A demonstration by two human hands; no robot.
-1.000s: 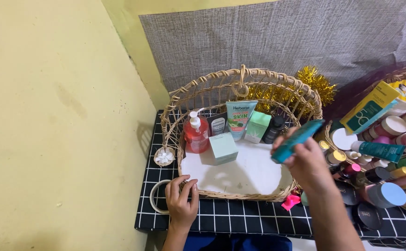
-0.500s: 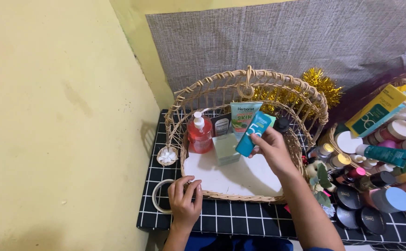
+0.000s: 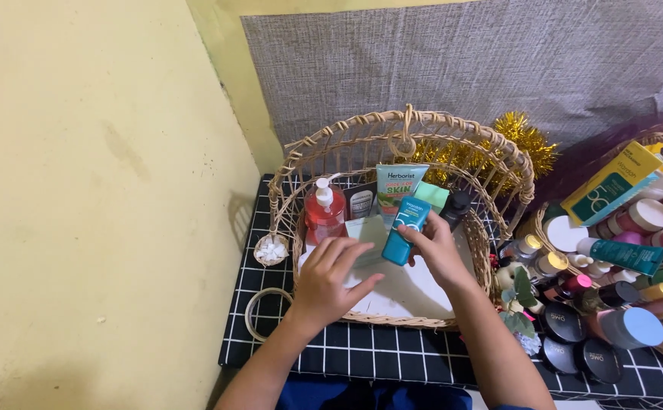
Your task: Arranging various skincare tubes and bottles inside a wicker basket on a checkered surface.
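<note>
Yellow wall on your far left; small round dish of white bits [image 3: 272,250] and a tape ring [image 3: 259,313] sit just outside the wicker basket [image 3: 312,163]; red pump bottle [image 3: 324,213] stands upright at the back-left inside; your left hand [image 3: 331,281] is over the basket's white liner, fingers spread, touching a pale green box [image 3: 362,231], not gripping it; your right hand [image 3: 434,247] pinches a teal tube [image 3: 405,230] cap-down, just in front of the standing tube and box at the back; judging by that, back row looks partly filled, front of liner bare, teal tube not yet released; lots of jars and tubes [image 3: 620,254] wait in the tray on your right.
</note>
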